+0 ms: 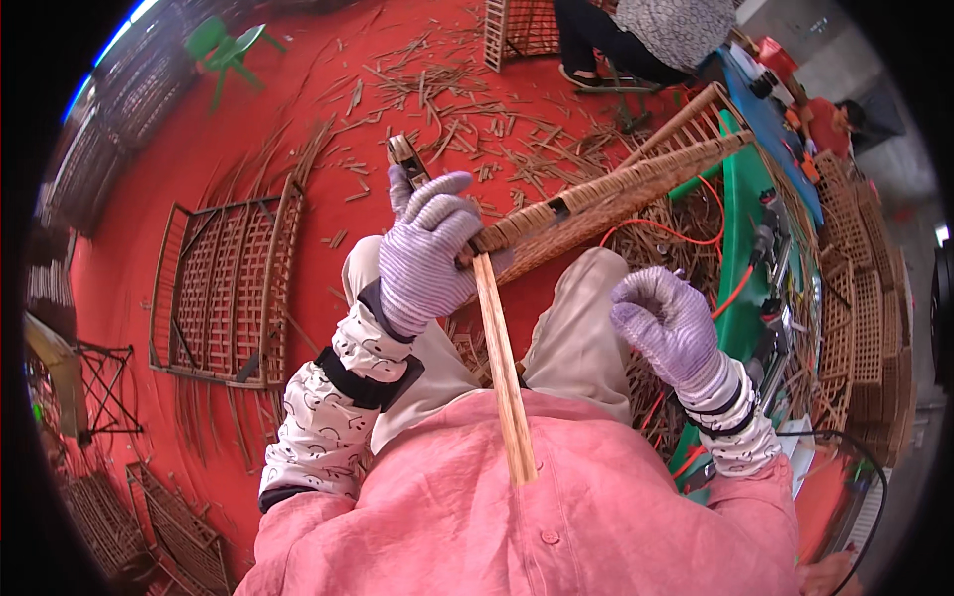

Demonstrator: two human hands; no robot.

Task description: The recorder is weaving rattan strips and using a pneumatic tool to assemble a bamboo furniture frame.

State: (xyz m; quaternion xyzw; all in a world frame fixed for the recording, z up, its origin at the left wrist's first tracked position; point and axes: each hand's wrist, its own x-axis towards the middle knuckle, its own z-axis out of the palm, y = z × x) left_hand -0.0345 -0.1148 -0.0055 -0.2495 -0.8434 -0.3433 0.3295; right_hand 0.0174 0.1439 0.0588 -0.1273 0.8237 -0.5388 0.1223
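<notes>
A woven wicker frame slants across my lap, its wrapped rim running up to the far right. My left hand, in a striped lavender glove, is closed round the frame's near left end. From that end a flat, light-brown wicker strip hangs loose toward my pink shirt. A short wrapped end piece sticks out past my left fingers. Apart from the frame, on the right, my gloved right hand is curled shut beside the green table; what its fingers hold, if anything, is hidden.
Tools with orange cords lie along the green table at the right. A woven panel rests on the red floor at left, with cut strips scattered farther off. A green stool and a seated person are beyond.
</notes>
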